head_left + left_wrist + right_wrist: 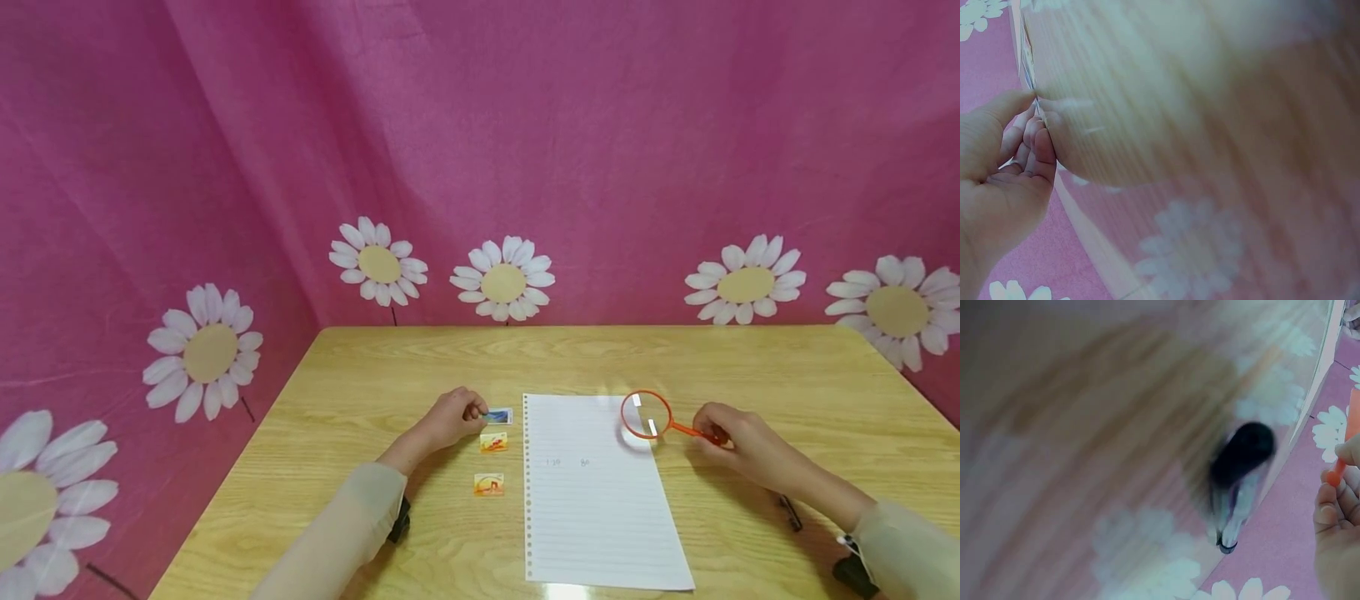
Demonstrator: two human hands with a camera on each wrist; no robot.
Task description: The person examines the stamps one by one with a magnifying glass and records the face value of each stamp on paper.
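Observation:
At the left edge of a small blue stamp [500,416], my left hand [453,417] pinches with thumb and fingertips. The left wrist view shows my left hand [1019,150] low at the tabletop, fingers curled. Two yellow-orange stamps, an upper stamp [494,442] and a lower stamp [489,485], lie in a column nearer me. My right hand [738,442] grips the handle of an orange-red magnifying glass [672,426]. Its round lens overlaps the top right corner of a lined sheet of paper [600,525]. In the right wrist view the orange handle [1352,419] sits between thumb and fingers.
The paper has punched holes down its left side and some handwritten numbers. A pen [791,512] lies on the wooden table [420,358] by my right forearm; its black end [1244,453] looms in the right wrist view. A pink flowered cloth [600,150] hangs behind.

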